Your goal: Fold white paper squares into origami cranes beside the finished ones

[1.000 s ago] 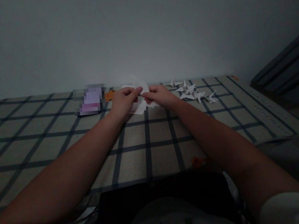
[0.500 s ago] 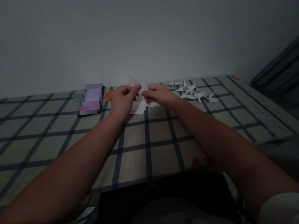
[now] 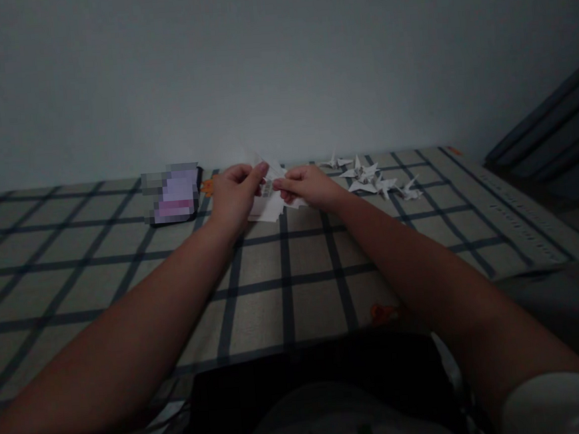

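Between my hands is a thin piece of white paper (image 3: 269, 170), folded, with one pointed corner rising against the wall. My left hand (image 3: 238, 189) is closed on its left side, thumb on top. My right hand (image 3: 308, 185) pinches its right side between thumb and fingers. Beneath the hands, more white paper sheets (image 3: 267, 209) lie on the checked tablecloth, partly covered by my fingers. To the right of my right hand sit several folded white paper cranes (image 3: 365, 171) in a loose cluster.
A phone (image 3: 176, 194) with a lit, blurred screen lies left of my hands. The checked tablecloth (image 3: 311, 309) covers the table, which meets a plain wall (image 3: 277, 64) at the back. A dark curtain (image 3: 558, 135) hangs at the right.
The pointed corner of the paper has tipped slightly left and lower. Both hands have shifted a little left and keep their hold; the cranes and phone stay put.
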`<action>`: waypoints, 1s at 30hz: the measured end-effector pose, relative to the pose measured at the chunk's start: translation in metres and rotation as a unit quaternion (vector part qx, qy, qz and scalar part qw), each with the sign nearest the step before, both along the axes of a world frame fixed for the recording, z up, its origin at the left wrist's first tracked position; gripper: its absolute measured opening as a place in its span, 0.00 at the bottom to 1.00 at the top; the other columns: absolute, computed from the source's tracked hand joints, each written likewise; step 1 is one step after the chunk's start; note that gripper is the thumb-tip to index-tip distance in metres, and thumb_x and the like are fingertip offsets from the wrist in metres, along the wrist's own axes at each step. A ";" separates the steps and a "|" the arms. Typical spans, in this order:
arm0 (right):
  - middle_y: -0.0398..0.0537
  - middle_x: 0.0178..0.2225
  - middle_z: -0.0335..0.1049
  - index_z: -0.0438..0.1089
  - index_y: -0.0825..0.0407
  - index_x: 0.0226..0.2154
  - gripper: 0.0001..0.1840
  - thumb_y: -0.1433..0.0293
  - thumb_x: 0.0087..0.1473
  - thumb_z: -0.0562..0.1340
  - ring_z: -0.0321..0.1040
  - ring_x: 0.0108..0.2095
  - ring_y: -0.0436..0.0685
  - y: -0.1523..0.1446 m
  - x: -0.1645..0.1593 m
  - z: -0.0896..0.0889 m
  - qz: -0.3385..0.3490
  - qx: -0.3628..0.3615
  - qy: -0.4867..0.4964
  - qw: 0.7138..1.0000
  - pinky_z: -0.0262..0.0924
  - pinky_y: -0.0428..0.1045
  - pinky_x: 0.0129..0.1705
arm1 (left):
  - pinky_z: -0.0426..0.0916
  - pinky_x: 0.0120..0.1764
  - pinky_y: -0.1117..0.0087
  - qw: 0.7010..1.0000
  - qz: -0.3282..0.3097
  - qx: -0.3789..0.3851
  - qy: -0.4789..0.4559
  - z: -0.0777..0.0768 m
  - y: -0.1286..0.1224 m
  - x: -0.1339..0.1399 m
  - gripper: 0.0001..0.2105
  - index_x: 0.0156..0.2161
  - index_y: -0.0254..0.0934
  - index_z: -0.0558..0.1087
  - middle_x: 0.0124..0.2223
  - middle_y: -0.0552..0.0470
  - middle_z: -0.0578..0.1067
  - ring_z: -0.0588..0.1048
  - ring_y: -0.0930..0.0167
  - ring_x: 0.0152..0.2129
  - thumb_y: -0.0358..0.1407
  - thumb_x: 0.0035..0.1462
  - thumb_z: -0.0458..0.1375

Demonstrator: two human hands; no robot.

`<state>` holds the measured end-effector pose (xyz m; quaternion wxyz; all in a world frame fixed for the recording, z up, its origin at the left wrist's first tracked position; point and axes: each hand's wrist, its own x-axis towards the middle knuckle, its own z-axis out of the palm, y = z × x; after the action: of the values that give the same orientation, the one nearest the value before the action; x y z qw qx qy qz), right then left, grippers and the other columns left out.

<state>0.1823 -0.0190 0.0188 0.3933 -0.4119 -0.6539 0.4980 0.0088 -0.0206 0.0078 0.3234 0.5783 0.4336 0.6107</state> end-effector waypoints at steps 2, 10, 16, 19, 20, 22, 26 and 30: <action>0.42 0.21 0.71 0.70 0.56 0.23 0.17 0.65 0.60 0.67 0.65 0.23 0.45 0.001 0.000 -0.001 -0.001 0.005 0.006 1.000 0.62 0.42 0.30 | 0.61 0.26 0.73 0.999 -0.028 -0.009 -0.026 0.000 0.000 0.001 0.19 0.24 0.38 0.70 0.22 0.56 0.68 0.65 0.75 0.20 0.49 0.53 0.67; 0.42 0.21 0.71 0.71 0.56 0.23 0.17 0.65 0.59 0.67 0.65 0.23 0.45 0.001 0.002 -0.002 -0.004 0.014 -0.011 1.000 0.62 0.42 0.31 | 0.66 0.26 0.75 0.995 -0.081 -0.051 -0.007 -0.001 0.001 0.004 0.16 0.31 0.37 0.74 0.27 0.54 0.73 0.70 0.73 0.24 0.48 0.48 0.70; 0.43 0.24 0.73 0.72 0.55 0.26 0.15 0.63 0.61 0.66 0.66 0.24 0.46 0.001 0.002 -0.001 0.006 0.017 -0.005 1.000 0.63 0.43 0.31 | 0.67 0.28 0.74 0.995 -0.077 -0.058 -0.024 -0.005 0.004 0.001 0.15 0.32 0.37 0.75 0.27 0.54 0.74 0.71 0.74 0.25 0.47 0.49 0.69; 0.42 0.25 0.73 0.72 0.55 0.26 0.13 0.67 0.62 0.65 0.66 0.24 0.45 0.002 0.001 -0.001 -0.002 0.023 0.000 1.000 0.63 0.43 0.31 | 0.65 0.27 0.75 0.994 -0.082 -0.059 -0.039 -0.005 0.004 0.002 0.15 0.32 0.37 0.75 0.27 0.54 0.73 0.70 0.74 0.24 0.46 0.48 0.70; 0.42 0.25 0.72 0.71 0.55 0.26 0.13 0.68 0.62 0.65 0.65 0.25 0.45 0.002 0.001 -0.001 -0.004 0.027 0.000 1.000 0.62 0.43 0.32 | 0.65 0.27 0.75 0.993 -0.087 -0.064 -0.048 -0.005 0.004 0.003 0.16 0.32 0.37 0.74 0.27 0.54 0.73 0.70 0.74 0.24 0.46 0.48 0.71; 0.42 0.24 0.72 0.71 0.55 0.25 0.14 0.68 0.62 0.65 0.65 0.25 0.45 0.002 0.001 0.000 -0.007 0.035 -0.003 0.999 0.62 0.43 0.32 | 0.66 0.27 0.75 0.988 -0.101 -0.084 -0.075 -0.004 0.003 0.004 0.17 0.32 0.37 0.73 0.28 0.54 0.73 0.71 0.74 0.25 0.47 0.48 0.71; 0.42 0.24 0.72 0.72 0.55 0.26 0.14 0.66 0.62 0.65 0.66 0.25 0.45 0.002 0.001 -0.002 0.005 0.039 -0.011 0.999 0.62 0.43 0.31 | 0.67 0.28 0.75 0.978 -0.134 -0.106 -0.123 -0.004 0.004 0.004 0.18 0.31 0.38 0.71 0.30 0.53 0.74 0.73 0.73 0.27 0.48 0.48 0.71; 0.44 0.25 0.74 0.74 0.55 0.27 0.16 0.63 0.62 0.64 0.67 0.25 0.46 0.004 0.002 -0.006 0.028 0.037 -0.027 0.999 0.63 0.43 0.30 | 0.67 0.29 0.75 0.985 -0.112 -0.056 -0.116 -0.007 0.009 0.001 0.19 0.28 0.38 0.70 0.27 0.54 0.73 0.72 0.75 0.24 0.49 0.50 0.70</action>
<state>0.1840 -0.0146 0.0130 0.3759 -0.3918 -0.6940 0.4729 0.0097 -0.0120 0.0005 0.4692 0.5295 0.3594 0.6085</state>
